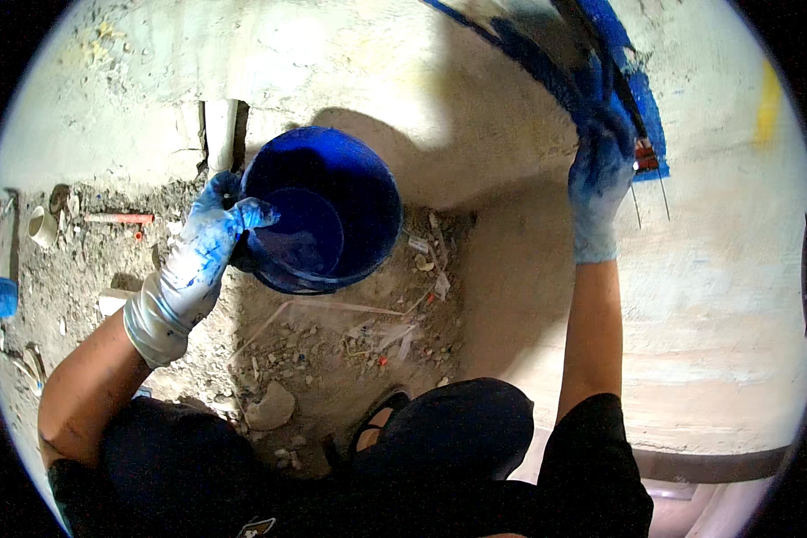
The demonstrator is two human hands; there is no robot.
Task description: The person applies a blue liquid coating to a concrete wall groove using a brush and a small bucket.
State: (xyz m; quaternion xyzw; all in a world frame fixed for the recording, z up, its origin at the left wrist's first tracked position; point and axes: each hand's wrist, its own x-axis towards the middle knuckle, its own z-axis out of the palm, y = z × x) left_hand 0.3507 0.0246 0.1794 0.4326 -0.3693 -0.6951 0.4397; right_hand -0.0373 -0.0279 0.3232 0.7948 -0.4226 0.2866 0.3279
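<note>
A blue bucket with dark blue liquid at its bottom stands tilted over the dirt floor. My left hand, in a white glove stained blue, grips its left rim, the thumb inside. Up at the wall on the right, my right hand wears a similar glove, blue over the fingers. It is closed around a dark tool, probably a paintbrush, with a reddish part and thin wires or rods showing below the hand. The tool's far end is blurred. Wet blue paint covers the wall beside and above this hand.
A white pipe comes out of the wall behind the bucket. Rubble, plastic strips, an orange-and-white tube, a cut pipe piece and a blue-headed object lie on the floor. My knees and a sandalled foot are close below.
</note>
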